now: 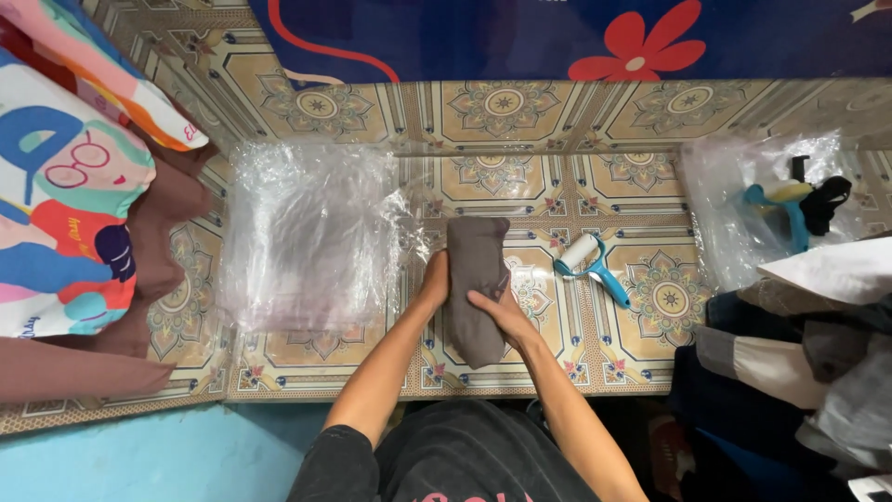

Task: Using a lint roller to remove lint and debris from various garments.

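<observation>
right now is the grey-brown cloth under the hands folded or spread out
Folded: the grey-brown cloth lies as a narrow strip on the tiled floor, left hand at its edge, right hand pressing on top.

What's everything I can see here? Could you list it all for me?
folded cloth: one, grey-brown, middle of the tiled floor
plastic bags: a stack, clear, left of the cloth
lint roller: one, white with blue handle, right of the cloth
clothes pile: several, dark and grey, far right
patterned cushion: one, multicoloured, far left
tiled floor: beige, patterned
left hand: on the cloth's left edge
right hand: pressing on the cloth
</observation>
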